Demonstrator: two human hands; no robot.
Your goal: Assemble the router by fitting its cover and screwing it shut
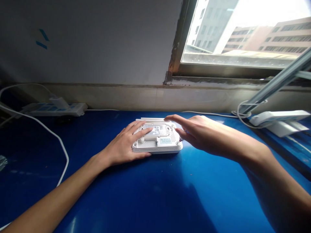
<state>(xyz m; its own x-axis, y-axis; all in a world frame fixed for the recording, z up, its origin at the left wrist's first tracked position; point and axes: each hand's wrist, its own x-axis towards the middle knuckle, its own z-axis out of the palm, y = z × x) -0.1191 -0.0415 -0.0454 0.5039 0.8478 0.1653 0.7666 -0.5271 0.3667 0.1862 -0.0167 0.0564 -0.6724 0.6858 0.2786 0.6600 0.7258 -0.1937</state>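
Observation:
A white router-like device [165, 141] lies on the blue table with its labelled, vented underside facing up. White antenna-like bars run along its far edge. My left hand [126, 142] rests on the device's left end, fingers spread over the top and the thumb at the near edge. At the right end is my right hand [191, 129], its index finger reaching the far bars and its other fingertips bent near the right corner. Whether those fingertips pinch anything small is hidden.
A power strip [79, 109] with a plugged-in adapter stands at the back left, its white cable [63, 147] looping over the blue table [145, 194]. Another white power strip [282, 116] and a metal bar [274, 82] are at the right. Behind are a wall and window.

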